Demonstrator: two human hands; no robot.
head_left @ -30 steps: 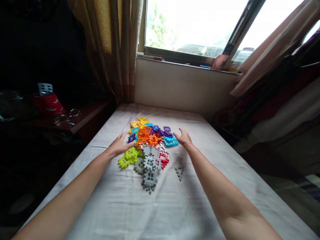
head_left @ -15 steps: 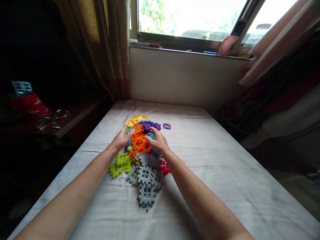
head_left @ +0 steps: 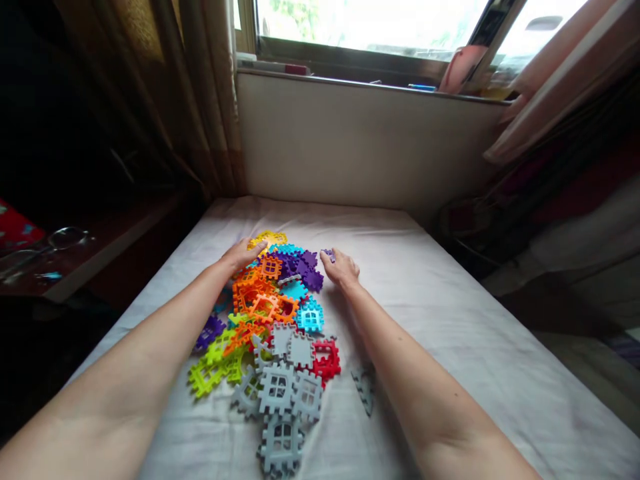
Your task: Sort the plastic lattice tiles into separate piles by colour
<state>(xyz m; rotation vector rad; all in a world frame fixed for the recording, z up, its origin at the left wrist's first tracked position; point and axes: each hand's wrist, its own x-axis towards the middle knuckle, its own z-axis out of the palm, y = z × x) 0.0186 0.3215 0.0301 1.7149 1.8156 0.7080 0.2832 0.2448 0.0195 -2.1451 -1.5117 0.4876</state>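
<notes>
Interlocking plastic tiles with toothed edges lie in a long heap on the sheet. My left hand [head_left: 243,255] rests at the heap's far left side, thumb stretched out, beside the yellow tiles [head_left: 270,239]; its fingertips are partly hidden. To the right of the heap, my right hand [head_left: 341,268] has its fingers closed at a small purple tile [head_left: 327,255]. Between the hands lie purple tiles [head_left: 307,268], an orange tile [head_left: 271,267] and a light blue tile [head_left: 311,315]. Nearer are lime green tiles [head_left: 205,377], a red tile [head_left: 326,359] and grey window tiles [head_left: 277,388].
A grey triangular tile [head_left: 363,390] lies apart, near my right forearm. The bed sheet [head_left: 440,320] spreads under everything. At the left a dark table [head_left: 125,230] holds glasses [head_left: 67,237]. Beyond the bed stand a wall [head_left: 345,147] and a window.
My right hand has moved right from the heap to the lone small purple tile. My left hand has shifted slightly up and left. The view has tilted, showing more of the heap.
</notes>
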